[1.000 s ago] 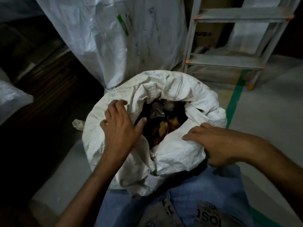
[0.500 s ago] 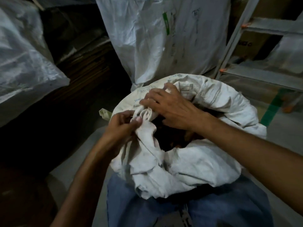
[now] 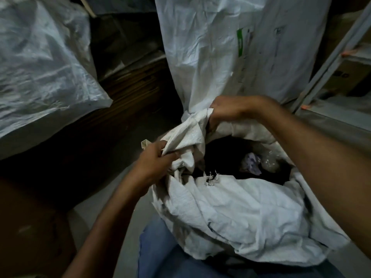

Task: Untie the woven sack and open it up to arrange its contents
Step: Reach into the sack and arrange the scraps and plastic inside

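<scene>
A white woven sack stands on the floor in front of me, its mouth open and its rim rolled down in thick folds. Inside the dark opening I see a pale purple crumpled piece and some clear plastic. My left hand grips a bunched fold of the rim at the sack's left side. My right hand grips the far-left part of the rim and holds it lifted. A stretch of sack cloth is drawn taut between the two hands.
A tall white sack stands right behind. Another big white sack leans at the left. A metal ladder rises at the right, with a cardboard box behind it. Blue cloth lies under the near edge of the sack.
Both hands moved from resting on the rim to gripping its left side. The right hand has since lifted its fold up and away, stretching the cloth, and the mouth has widened.
</scene>
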